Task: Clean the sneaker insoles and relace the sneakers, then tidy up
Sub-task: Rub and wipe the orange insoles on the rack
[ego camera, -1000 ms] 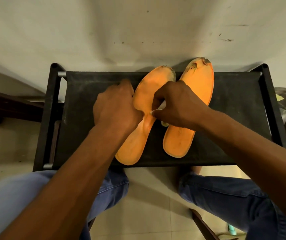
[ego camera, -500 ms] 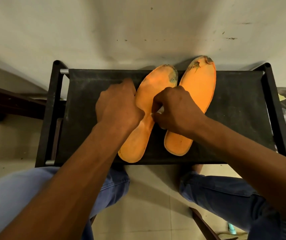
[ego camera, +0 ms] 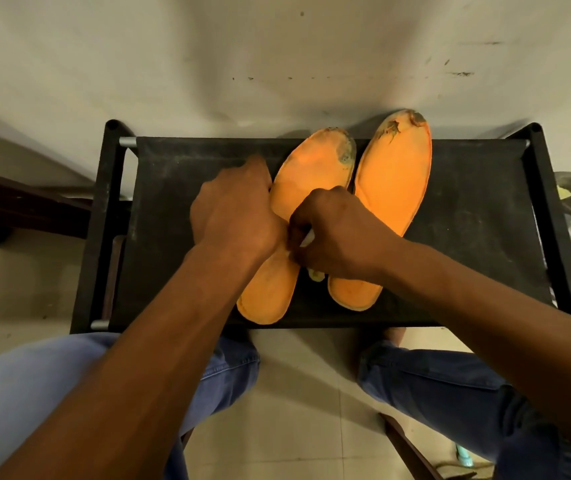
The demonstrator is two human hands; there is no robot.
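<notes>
The left hand [ego camera: 234, 216] presses the left insole [ego camera: 298, 202] to steady it on the black rack [ego camera: 478, 209]; the right hand [ego camera: 339, 237] pinches a small white brush [ego camera: 306, 239] for scrubbing.

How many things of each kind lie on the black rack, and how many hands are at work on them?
Orange insoles: 2, the left insole and the right insole
White tool, kind unclear, in the right hand's grip: 1
Hands: 2, left hand and right hand
Total: 5, on the rack

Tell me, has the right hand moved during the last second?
Yes. Against the black rack, the right hand has slid left and nearer the person, further over the left insole.
</notes>
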